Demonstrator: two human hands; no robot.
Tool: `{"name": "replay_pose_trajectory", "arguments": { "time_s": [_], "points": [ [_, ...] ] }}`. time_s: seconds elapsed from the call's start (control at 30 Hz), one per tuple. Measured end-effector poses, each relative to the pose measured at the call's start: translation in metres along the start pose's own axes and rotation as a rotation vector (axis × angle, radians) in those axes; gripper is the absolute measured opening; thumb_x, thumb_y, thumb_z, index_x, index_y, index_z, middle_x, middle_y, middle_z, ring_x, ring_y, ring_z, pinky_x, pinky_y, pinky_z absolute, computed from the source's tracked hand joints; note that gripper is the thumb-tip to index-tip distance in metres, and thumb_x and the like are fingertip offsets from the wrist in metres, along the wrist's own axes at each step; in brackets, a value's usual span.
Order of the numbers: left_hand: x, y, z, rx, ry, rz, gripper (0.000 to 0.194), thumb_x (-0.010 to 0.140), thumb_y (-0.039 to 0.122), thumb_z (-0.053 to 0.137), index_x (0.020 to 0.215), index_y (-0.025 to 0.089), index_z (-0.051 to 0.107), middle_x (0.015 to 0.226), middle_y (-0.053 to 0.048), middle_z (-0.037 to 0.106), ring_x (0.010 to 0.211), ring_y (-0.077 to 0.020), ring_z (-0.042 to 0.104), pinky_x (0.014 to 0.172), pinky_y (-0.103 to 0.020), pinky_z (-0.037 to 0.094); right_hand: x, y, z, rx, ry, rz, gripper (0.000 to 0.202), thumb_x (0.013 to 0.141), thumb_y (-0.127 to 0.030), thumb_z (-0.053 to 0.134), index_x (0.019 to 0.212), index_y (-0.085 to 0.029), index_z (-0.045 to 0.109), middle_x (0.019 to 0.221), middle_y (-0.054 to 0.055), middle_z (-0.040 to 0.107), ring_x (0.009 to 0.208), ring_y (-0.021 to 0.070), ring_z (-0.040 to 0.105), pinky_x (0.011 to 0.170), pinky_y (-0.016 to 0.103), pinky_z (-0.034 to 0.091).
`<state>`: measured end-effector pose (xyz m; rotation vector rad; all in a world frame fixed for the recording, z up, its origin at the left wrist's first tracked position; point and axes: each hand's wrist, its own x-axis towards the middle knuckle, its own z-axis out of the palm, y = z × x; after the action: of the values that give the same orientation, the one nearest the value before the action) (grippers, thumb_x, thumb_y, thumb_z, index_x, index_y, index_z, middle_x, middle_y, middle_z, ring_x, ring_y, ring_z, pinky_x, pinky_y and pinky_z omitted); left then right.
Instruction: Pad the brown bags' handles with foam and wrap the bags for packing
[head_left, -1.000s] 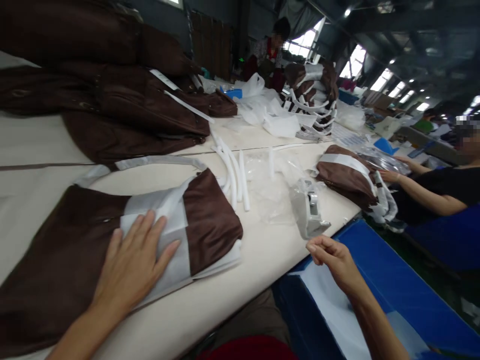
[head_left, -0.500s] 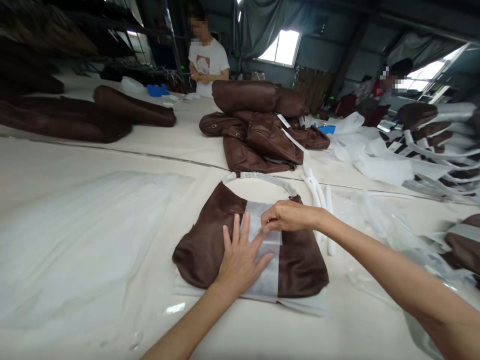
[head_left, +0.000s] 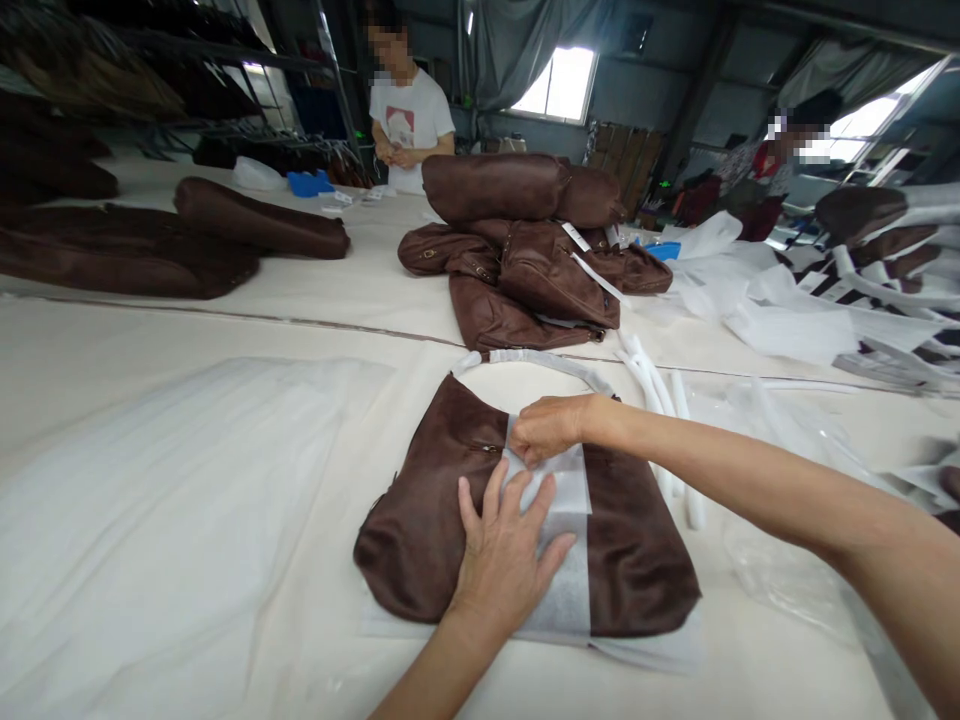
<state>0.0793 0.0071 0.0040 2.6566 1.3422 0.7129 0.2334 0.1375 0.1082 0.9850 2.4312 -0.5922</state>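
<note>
A dark brown leather handbag [head_left: 637,560] lies flat in front of me, its wrapped strap [head_left: 536,358] arching away at the top. Around its middle runs a whitish translucent paper band [head_left: 566,570]. With fingers spread, my left hand [head_left: 502,555] rests on the bag and the band. My right hand [head_left: 551,428] is closed at the band's upper part, just above the left fingertips. Its fingertips are tucked under, so what they pinch, if anything, is hidden. Beneath the bag, a pale sheet [head_left: 645,650] sticks out along the lower edge.
Beyond a table seam sits a pile of brown bags [head_left: 525,270]. Clear wrapping sheets [head_left: 165,500] spread at left; white foam tubes [head_left: 652,380] and crumpled packaging [head_left: 787,310] lie at right. More brown bags [head_left: 127,245] rest far left. One person [head_left: 409,120] stands across the table, another at right.
My right hand has shifted slightly left along the top of the band. My left hand stays spread on the bag. The view has moved a little, so the bag appears lower and larger.
</note>
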Motion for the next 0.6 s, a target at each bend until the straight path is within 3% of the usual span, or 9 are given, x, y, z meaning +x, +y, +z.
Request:
{"name": "replay_pose_trajectory", "arguments": {
  "time_s": [0.17, 0.4, 0.47, 0.6],
  "points": [
    [0.002, 0.002, -0.006, -0.012, -0.012, 0.004, 0.05, 0.09, 0.051, 0.06, 0.135, 0.03, 0.057, 0.127, -0.01, 0.061, 0.135, -0.0339, 0.04, 0.116, -0.069, 0.0, 0.005, 0.02, 0.01, 0.41, 0.02, 0.039, 0.007, 0.074, -0.019, 0.072, 0.074, -0.014, 0.067, 0.06, -0.005, 0.055, 0.059, 0.0102, 0.048, 0.058, 0.022, 0.036],
    [0.003, 0.003, -0.008, -0.028, -0.023, -0.005, 0.051, 0.088, 0.05, 0.064, 0.135, 0.031, 0.056, 0.126, -0.01, 0.06, 0.134, -0.0349, 0.041, 0.114, -0.072, 0.004, -0.033, 0.039, 0.031, 1.07, 0.219, -0.04, 0.026, 0.07, -0.036, 0.077, 0.075, -0.013, 0.067, 0.057, -0.006, 0.053, 0.053, 0.0068, 0.042, 0.054, 0.021, 0.034],
    [0.004, 0.004, -0.009, -0.063, -0.026, -0.015, 0.051, 0.087, 0.05, 0.064, 0.134, 0.032, 0.056, 0.125, -0.009, 0.06, 0.134, -0.0345, 0.041, 0.114, -0.072, 0.005, -0.043, 0.034, 0.034, 1.132, 0.196, -0.07, 0.03, 0.072, -0.04, 0.078, 0.083, -0.013, 0.07, 0.058, -0.005, 0.054, 0.055, 0.0069, 0.044, 0.055, 0.02, 0.035],
    [0.004, 0.005, -0.01, -0.143, -0.026, -0.039, 0.048, 0.087, 0.05, 0.065, 0.13, 0.029, 0.056, 0.123, -0.009, 0.061, 0.135, -0.034, 0.04, 0.114, -0.072, 0.005, -0.043, 0.022, 0.032, 1.09, 0.023, -0.131, 0.032, 0.074, -0.04, 0.077, 0.088, -0.012, 0.072, 0.062, -0.004, 0.056, 0.056, 0.0067, 0.044, 0.055, 0.021, 0.034]
  ]
}}
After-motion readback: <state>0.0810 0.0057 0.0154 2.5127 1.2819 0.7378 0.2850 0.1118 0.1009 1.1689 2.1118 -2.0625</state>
